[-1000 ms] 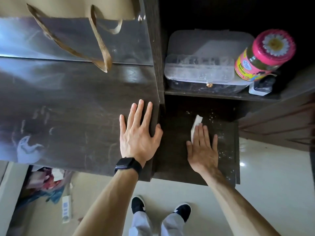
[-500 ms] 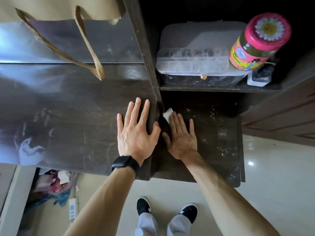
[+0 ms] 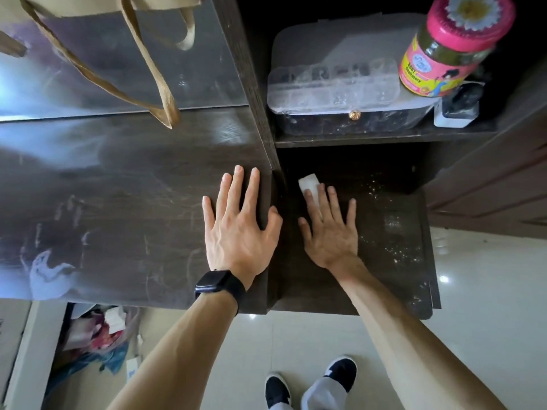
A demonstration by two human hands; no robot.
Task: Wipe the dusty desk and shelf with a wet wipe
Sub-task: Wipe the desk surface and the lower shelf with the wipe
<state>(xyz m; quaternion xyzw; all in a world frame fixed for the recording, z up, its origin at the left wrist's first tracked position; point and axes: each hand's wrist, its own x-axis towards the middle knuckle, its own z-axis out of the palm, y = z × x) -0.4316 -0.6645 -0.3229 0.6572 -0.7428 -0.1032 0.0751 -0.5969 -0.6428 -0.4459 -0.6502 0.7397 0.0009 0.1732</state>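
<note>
The dark wooden desk (image 3: 118, 202) fills the left, dusty with finger marks and a hand print. My left hand (image 3: 236, 229), with a black watch on the wrist, rests flat on the desk's right end, fingers spread. To the right lies a lower dark shelf (image 3: 393, 276) speckled with pale dust. My right hand (image 3: 328, 232) lies flat on this shelf near its left wall, straight fingers pressing a folded white wet wipe (image 3: 309, 186). The wipe's far end sticks out beyond my fingertips.
A tan bag strap (image 3: 142, 69) hangs over the back of the desk. On the upper shelf stand a clear plastic box (image 3: 334, 81), a pink-lidded jar (image 3: 453, 45) and a small white item (image 3: 453, 113). Below are the tiled floor, my shoes and clutter (image 3: 97, 335) under the desk.
My right hand slid the wipe left to the shelf's left wall, then a little right and away again. The left hand stayed flat on the desk.
</note>
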